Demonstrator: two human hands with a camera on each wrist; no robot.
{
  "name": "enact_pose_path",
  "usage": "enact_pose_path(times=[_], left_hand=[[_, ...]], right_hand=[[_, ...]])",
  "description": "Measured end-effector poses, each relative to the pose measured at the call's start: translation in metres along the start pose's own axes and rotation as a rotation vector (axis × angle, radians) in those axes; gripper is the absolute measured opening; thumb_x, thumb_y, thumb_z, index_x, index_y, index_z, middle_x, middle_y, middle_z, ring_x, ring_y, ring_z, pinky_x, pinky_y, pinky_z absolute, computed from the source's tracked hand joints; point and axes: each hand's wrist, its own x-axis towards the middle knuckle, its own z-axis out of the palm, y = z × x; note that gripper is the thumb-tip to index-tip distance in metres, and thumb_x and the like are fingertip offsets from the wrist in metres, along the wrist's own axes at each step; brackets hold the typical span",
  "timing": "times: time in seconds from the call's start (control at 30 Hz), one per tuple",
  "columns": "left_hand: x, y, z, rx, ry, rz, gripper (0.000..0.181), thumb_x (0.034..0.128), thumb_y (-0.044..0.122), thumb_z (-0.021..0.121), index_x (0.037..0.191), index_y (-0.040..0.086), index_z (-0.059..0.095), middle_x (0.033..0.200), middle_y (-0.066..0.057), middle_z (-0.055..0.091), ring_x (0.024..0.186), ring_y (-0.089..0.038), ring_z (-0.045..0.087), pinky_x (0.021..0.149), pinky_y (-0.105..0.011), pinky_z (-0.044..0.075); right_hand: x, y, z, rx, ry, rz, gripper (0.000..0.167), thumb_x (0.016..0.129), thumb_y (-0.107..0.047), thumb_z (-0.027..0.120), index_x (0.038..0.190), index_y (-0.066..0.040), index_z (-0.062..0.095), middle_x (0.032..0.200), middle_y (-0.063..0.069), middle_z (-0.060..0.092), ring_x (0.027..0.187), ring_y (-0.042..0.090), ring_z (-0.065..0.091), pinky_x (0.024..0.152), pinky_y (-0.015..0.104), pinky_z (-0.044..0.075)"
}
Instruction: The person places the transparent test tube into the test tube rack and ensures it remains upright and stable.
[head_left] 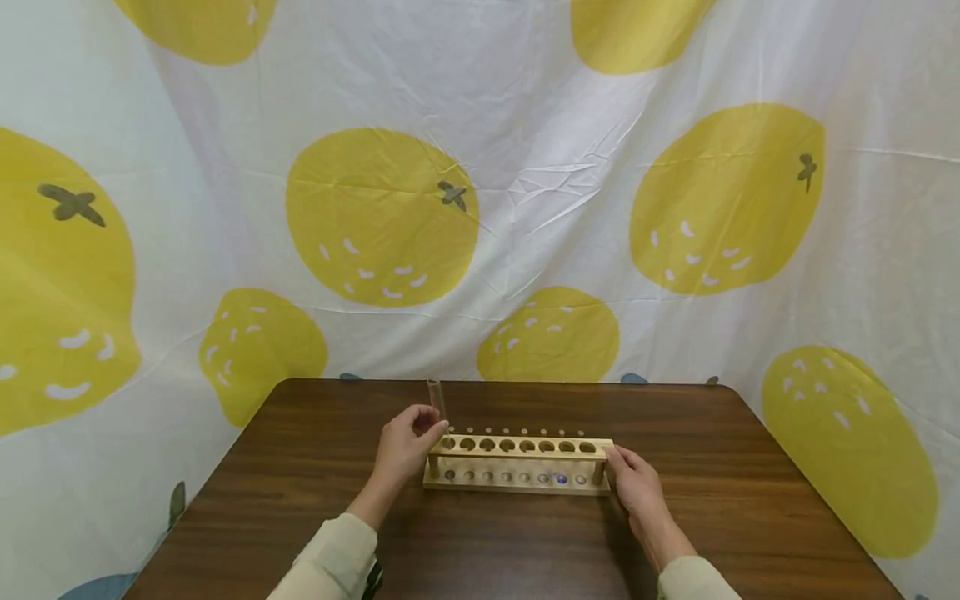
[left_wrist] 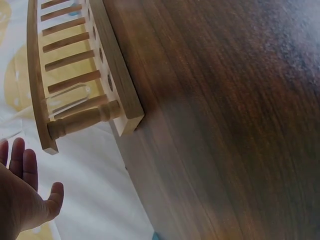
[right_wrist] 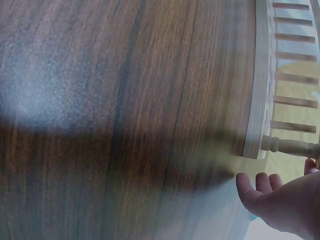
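A wooden test tube rack [head_left: 517, 489] stands on the table, with a row of round holes in its upper board and a row of pegs behind. Between thumb and fingers, my left hand [head_left: 408, 442] pinches a clear glass test tube [head_left: 436, 396] at the rack's left end. In the left wrist view the tube's rounded bottom [left_wrist: 82, 93] shows below the upper board, above the base; the left hand [left_wrist: 22, 195] is beside that end. My right hand [head_left: 637, 483] holds the upper board's right end. Its fingers [right_wrist: 245, 185] appear by the end post in the right wrist view.
The dark wood-grain table [head_left: 300, 500] extends around the rack on all sides. Behind it hangs a white cloth [head_left: 525, 208] with large yellow fruit printed on it. A small blue spot [head_left: 561, 478] shows on the rack's lower board, toward the right.
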Motion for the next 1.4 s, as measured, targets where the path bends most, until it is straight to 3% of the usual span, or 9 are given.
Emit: enact_pose_path(times=[0.4, 0.7, 0.97, 1.4], left_hand=[[0.000, -0.010, 0.005, 0.058, 0.011, 0.060, 0.019, 0.0886, 0.018, 0.076, 0.099, 0.003, 0.071, 0.098, -0.008, 0.065, 0.094, -0.030, 0.064, 0.082, -0.042, 0.052], [-0.003, -0.014, 0.007, 0.086, 0.007, 0.071, 0.018, 0.0875, 0.020, 0.077, 0.096, 0.005, 0.072, 0.099, -0.006, 0.065, 0.093, -0.025, 0.062, 0.084, -0.043, 0.050], [-0.003, -0.018, 0.008, 0.133, 0.006, 0.139, 0.019, 0.0857, 0.016, 0.077, 0.096, 0.001, 0.072, 0.102, -0.014, 0.065, 0.098, -0.036, 0.060, 0.088, -0.050, 0.046], [-0.003, -0.021, 0.008, 0.155, -0.023, 0.126, 0.021, 0.0865, 0.019, 0.076, 0.098, 0.001, 0.072, 0.106, -0.013, 0.064, 0.102, -0.035, 0.058, 0.090, -0.051, 0.045]], right_hand=[[0.000, 0.000, 0.000, -0.011, 0.008, -0.004, 0.058, 0.107, -0.033, 0.043, 0.145, 0.011, 0.039, 0.150, 0.034, 0.031, 0.143, 0.045, 0.022, 0.115, 0.055, 0.019], [0.000, 0.000, 0.000, -0.012, 0.003, 0.003, 0.056, 0.107, -0.032, 0.043, 0.145, 0.010, 0.040, 0.151, 0.033, 0.032, 0.143, 0.045, 0.023, 0.115, 0.055, 0.020], [0.000, 0.000, -0.001, -0.014, 0.001, 0.004, 0.057, 0.107, -0.033, 0.043, 0.145, 0.010, 0.039, 0.151, 0.033, 0.031, 0.143, 0.045, 0.023, 0.115, 0.054, 0.020], [0.001, 0.000, 0.000, -0.021, 0.012, 0.004, 0.058, 0.107, -0.033, 0.043, 0.145, 0.011, 0.039, 0.150, 0.033, 0.032, 0.142, 0.045, 0.023, 0.115, 0.054, 0.020]])
